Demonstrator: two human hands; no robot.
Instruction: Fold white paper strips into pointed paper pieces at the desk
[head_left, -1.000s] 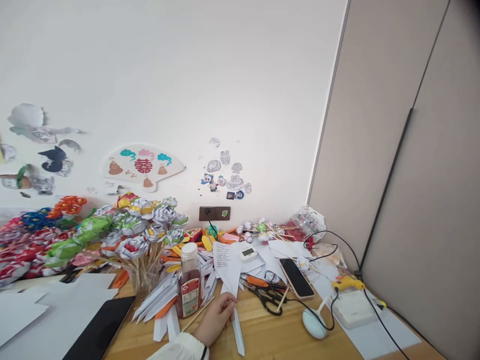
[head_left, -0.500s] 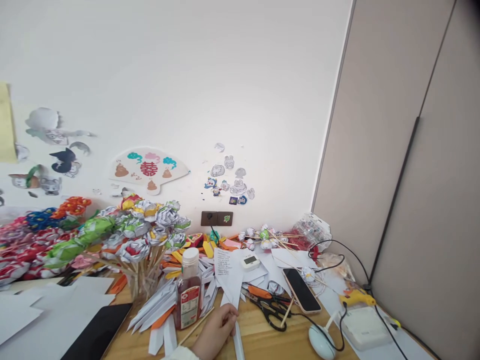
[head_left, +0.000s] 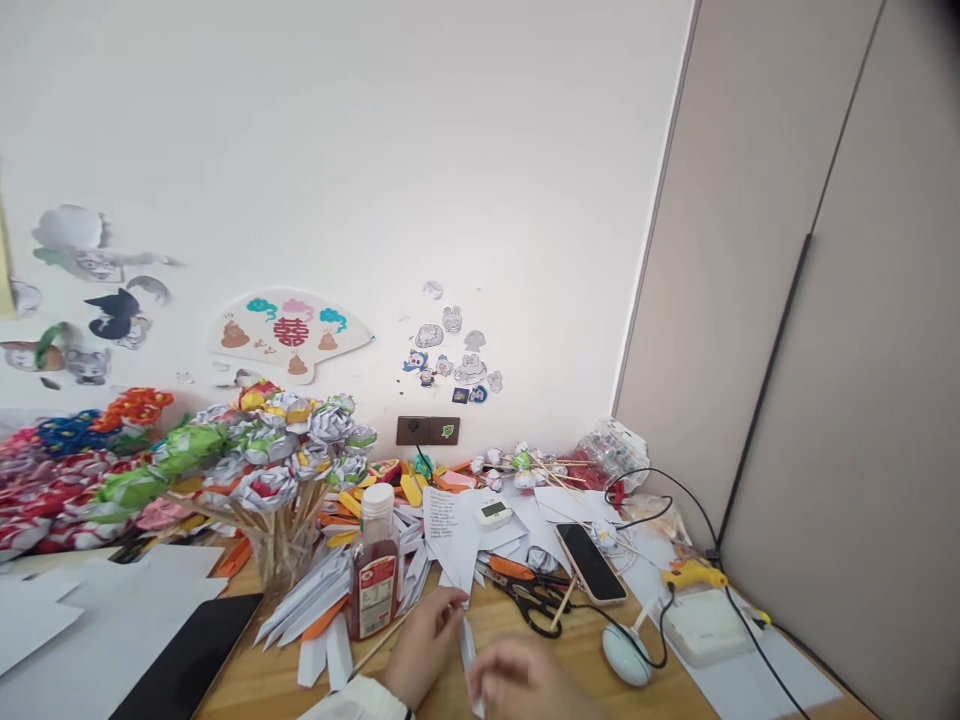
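My left hand (head_left: 429, 640) rests low in the middle of the table with its fingers curled together. What they hold, if anything, is hidden. Right beside them lies a narrow folded white paper strip (head_left: 468, 650). Smeared by motion, my right hand (head_left: 529, 682) is over the table at the bottom edge, its bent fingers close to the strip's near end; whether they touch it I cannot tell. A thin wooden stick (head_left: 377, 646) runs toward my left wrist. Just behind that stands a bottle of red liquid (head_left: 373, 580) with a white cap.
Black-handled scissors (head_left: 536, 605), a phone (head_left: 592, 565) and a white mouse-shaped device (head_left: 626, 655) lie at right, near a yellow glue gun (head_left: 694, 573) with cables. At left are paper flowers (head_left: 270, 485) on sticks, folded paper strips (head_left: 300, 605) and a black tablet-like slab (head_left: 191, 655).
My right hand has come into view from the bottom edge. The camera has turned slightly right, so the scene sits further left. My left hand stays near the paper strip.
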